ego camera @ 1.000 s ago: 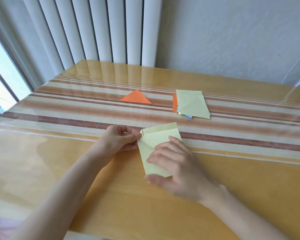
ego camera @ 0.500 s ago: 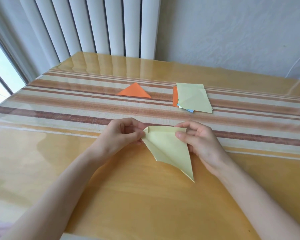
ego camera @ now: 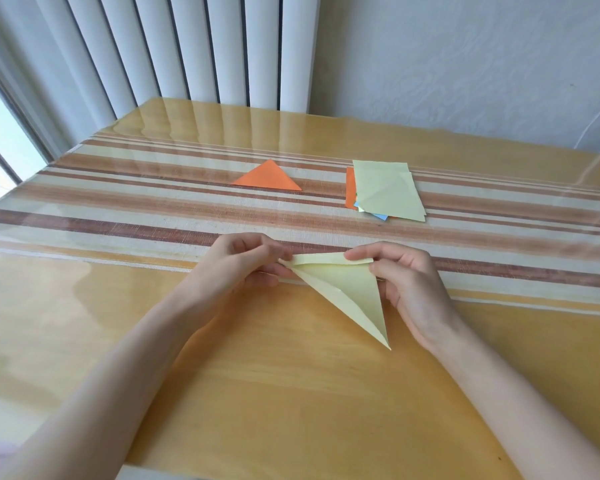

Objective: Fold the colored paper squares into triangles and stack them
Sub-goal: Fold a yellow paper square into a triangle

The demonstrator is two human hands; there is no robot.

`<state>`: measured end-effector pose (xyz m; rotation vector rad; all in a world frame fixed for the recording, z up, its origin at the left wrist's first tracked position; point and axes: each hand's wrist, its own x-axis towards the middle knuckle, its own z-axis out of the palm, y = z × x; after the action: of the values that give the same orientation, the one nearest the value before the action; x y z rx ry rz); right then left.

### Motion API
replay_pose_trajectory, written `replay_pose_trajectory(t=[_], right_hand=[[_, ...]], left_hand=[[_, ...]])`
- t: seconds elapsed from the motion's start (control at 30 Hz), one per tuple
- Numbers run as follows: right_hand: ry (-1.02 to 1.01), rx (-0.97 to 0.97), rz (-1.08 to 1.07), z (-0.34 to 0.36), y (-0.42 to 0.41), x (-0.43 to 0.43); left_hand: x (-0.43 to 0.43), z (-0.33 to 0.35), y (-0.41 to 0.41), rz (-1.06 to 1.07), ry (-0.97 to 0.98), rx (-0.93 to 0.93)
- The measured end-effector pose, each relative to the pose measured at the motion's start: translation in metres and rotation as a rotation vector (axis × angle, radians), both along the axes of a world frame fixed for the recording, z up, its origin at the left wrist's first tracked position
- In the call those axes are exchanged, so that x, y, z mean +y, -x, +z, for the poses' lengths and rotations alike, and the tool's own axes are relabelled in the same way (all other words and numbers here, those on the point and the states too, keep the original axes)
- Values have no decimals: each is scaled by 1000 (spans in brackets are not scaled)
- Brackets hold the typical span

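Both hands — left hand (ego camera: 243, 268), right hand (ego camera: 400, 275) — pinch the yellow paper (ego camera: 347, 289) at its nine and three o'clock corners; light, floppy — best held there.

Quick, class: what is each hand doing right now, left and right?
Left hand: closed, pinching the left corner of the folded yellow paper.
Right hand: closed, pinching the right corner of the same paper.
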<state>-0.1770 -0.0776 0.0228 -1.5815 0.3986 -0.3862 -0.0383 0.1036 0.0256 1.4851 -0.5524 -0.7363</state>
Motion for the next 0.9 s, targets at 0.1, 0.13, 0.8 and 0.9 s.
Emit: replay_pose_trajectory(t=[0.1, 0.13, 0.8, 0.9], right_hand=[[72, -11, 10, -1, 0, 2], [86, -20, 16, 0, 1, 2], [181, 156, -23, 0, -2, 0], [164, 143, -36, 0, -1, -2]], left_hand=[[-1, -1, 1, 10, -70, -90], [-1, -1, 2, 1, -75, -102], [5, 0, 0, -158, -127, -138], [7, 3, 0, -156, -69, -179]])
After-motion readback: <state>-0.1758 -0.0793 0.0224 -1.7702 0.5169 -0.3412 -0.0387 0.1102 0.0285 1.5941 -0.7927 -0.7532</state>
